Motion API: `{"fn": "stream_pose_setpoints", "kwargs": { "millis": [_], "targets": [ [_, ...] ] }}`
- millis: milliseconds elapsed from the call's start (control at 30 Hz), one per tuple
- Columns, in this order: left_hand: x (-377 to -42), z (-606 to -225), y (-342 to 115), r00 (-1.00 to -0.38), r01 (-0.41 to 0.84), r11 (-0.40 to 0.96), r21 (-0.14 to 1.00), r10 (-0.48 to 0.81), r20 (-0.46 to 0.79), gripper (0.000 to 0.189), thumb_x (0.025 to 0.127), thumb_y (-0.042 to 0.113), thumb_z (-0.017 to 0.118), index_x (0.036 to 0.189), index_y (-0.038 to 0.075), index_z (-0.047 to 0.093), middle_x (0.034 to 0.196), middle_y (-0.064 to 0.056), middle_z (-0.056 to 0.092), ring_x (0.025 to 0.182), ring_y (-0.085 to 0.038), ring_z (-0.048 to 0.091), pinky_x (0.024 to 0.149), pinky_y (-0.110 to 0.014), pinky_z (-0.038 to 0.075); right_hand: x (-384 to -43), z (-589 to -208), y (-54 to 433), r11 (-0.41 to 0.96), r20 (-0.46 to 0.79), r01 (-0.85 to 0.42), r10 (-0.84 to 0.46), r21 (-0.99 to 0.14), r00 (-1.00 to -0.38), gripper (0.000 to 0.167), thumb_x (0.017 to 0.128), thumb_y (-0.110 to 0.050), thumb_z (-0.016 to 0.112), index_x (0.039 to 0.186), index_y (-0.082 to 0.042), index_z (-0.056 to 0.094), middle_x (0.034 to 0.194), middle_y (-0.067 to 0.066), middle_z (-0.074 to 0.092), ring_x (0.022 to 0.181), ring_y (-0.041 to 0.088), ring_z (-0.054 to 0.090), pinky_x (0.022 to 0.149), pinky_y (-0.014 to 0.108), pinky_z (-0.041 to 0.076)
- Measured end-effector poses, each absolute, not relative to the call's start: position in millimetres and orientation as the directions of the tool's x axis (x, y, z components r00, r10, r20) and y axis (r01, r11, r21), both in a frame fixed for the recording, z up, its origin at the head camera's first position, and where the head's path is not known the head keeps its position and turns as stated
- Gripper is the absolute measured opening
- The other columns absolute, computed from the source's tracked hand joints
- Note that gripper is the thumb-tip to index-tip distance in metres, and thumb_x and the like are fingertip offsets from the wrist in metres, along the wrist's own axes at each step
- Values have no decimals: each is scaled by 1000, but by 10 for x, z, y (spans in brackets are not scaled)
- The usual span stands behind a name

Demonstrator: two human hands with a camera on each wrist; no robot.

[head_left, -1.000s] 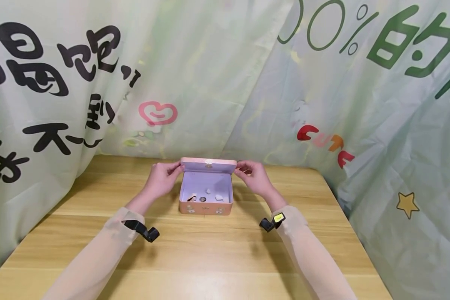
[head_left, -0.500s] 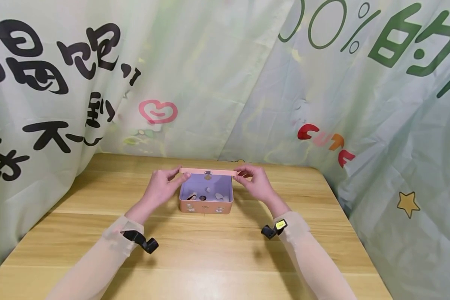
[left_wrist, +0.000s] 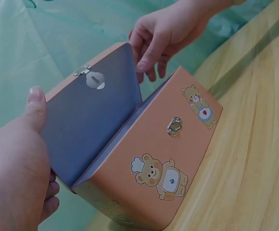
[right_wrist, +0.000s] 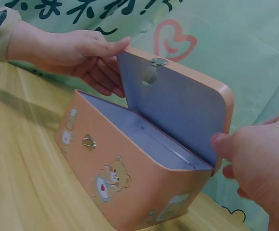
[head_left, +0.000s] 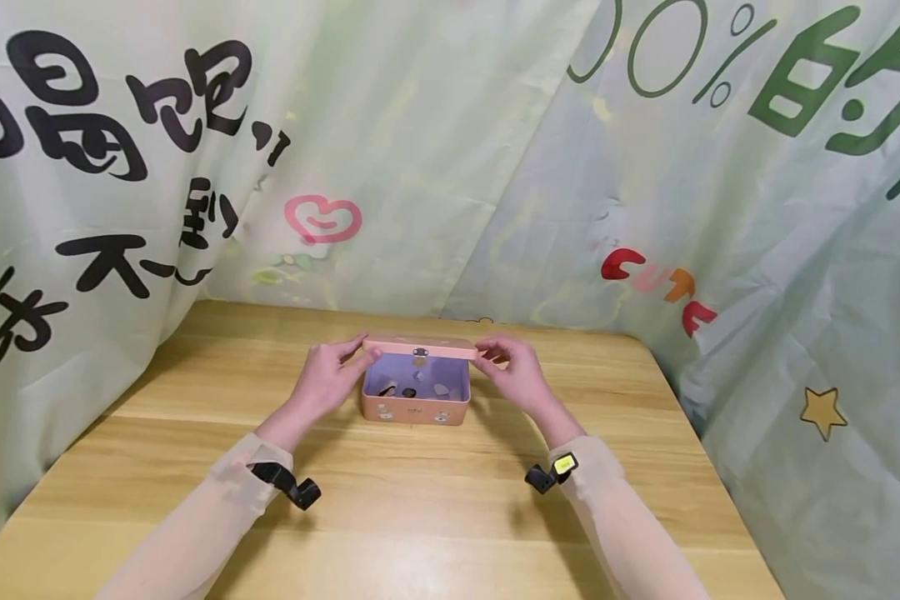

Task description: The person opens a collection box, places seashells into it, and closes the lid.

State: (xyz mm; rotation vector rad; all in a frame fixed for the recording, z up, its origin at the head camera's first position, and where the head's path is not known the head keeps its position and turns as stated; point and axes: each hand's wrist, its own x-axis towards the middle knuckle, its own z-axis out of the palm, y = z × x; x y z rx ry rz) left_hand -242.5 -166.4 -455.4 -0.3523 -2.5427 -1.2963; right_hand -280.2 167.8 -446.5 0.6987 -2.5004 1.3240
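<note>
An orange-pink tin box with bear pictures stands on the table, its hinged lid partly raised over the lavender inside. My left hand holds the lid's left end between thumb and fingers. At the opposite end, my right hand pinches the lid's right edge. A metal clasp sits on the lid's front edge, and a matching catch is on the box front. Inside lie a dark round piece, a pale flat piece and other small pieces.
The wooden table reaches back to a pale printed curtain, which also hangs along both sides. Black wrist cameras are strapped over both light sleeves.
The lid has swung forward and down from nearly upright, so its top now shows and less of the inside is seen. Both hands have followed it, keeping hold of its ends.
</note>
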Motion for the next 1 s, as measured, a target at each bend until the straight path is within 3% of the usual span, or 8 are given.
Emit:
{"fn": "stream_pose_setpoints", "kwargs": {
  "millis": [67, 167, 267, 467, 600, 733, 900, 1000],
  "targets": [
    [-2422, -4557, -1657, -935, 331, 571, 751, 93, 342, 78, 102, 62, 61, 145, -3, 60, 89, -35, 70, 60, -33, 70, 94, -50, 58, -2756, -4469, 1668, 505, 392, -495, -302, -707, -869, 18, 94, -5, 81, 109, 3, 77, 97, 11, 77, 89, 26, 72, 85, 49, 58],
    [-2412, -4560, -1655, -938, 322, 570, 756, 83, 337, 79, 101, 63, 61, 145, -2, 60, 58, -15, 59, 36, -18, 28, 86, -46, 58, -2667, -4462, 1641, 525, 366, -495, -336, -692, -868, 18, 95, -8, 80, 108, 3, 77, 101, 13, 78, 95, 30, 72, 88, 53, 57],
    [-2408, -4566, -1659, -941, 313, 573, 757, 78, 330, 80, 102, 64, 60, 147, -2, 59, 48, -5, 51, 36, -8, 21, 77, -44, 58, -2577, -4448, 1599, 531, 349, -515, -387, -672, -854, 20, 97, -9, 77, 111, 5, 76, 107, 16, 78, 104, 34, 72, 94, 56, 55],
    [-2411, -4571, -1655, -939, 315, 583, 749, 76, 335, 78, 102, 65, 58, 148, 2, 59, 44, -1, 44, 36, -8, 22, 49, -34, 45, -2423, -4417, 1477, 565, 335, -549, -444, -616, -831, 28, 102, -18, 74, 119, 4, 76, 119, 18, 76, 109, 32, 71, 99, 53, 54],
    [-2419, -4583, -1645, -937, 319, 582, 748, 73, 342, 77, 102, 64, 59, 148, 2, 59, 41, 3, 34, 36, -8, 22, 37, -30, 30, -2318, -4377, 1371, 559, 307, -567, -493, -605, -814, 38, 105, -25, 70, 130, 4, 72, 124, 21, 73, 71, 22, 65, 87, 49, 58],
    [-2426, -4601, -1640, -936, 318, 591, 741, 70, 346, 78, 102, 64, 59, 148, 2, 59, 41, 5, 32, 36, -8, 23, 37, -30, 29, -2256, -4348, 1251, 523, 274, -566, -533, -637, -801, 44, 107, -27, 67, 139, 3, 67, 117, 20, 75, 44, 12, 48, 65, 39, 55],
    [-2425, -4615, -1644, -930, 326, 605, 727, 66, 363, 77, 102, 64, 60, 147, 1, 60, 41, 2, 41, 36, -9, 25, 41, -35, 36, -2254, -4355, 1122, 484, 296, -569, -529, -664, -796, 39, 107, -23, 67, 137, 2, 69, 119, 17, 76, 65, 13, 65, 65, 37, 55],
    [-2412, -4623, -1646, -929, 328, 605, 726, 66, 365, 75, 102, 62, 61, 147, 2, 60, 41, 1, 43, 36, -7, 25, 44, -36, 37, -2267, -4385, 1073, 465, 330, -584, -519, -665, -789, 35, 106, -20, 68, 132, 2, 72, 125, 15, 75, 86, 19, 70, 77, 41, 58]
  ]
}}
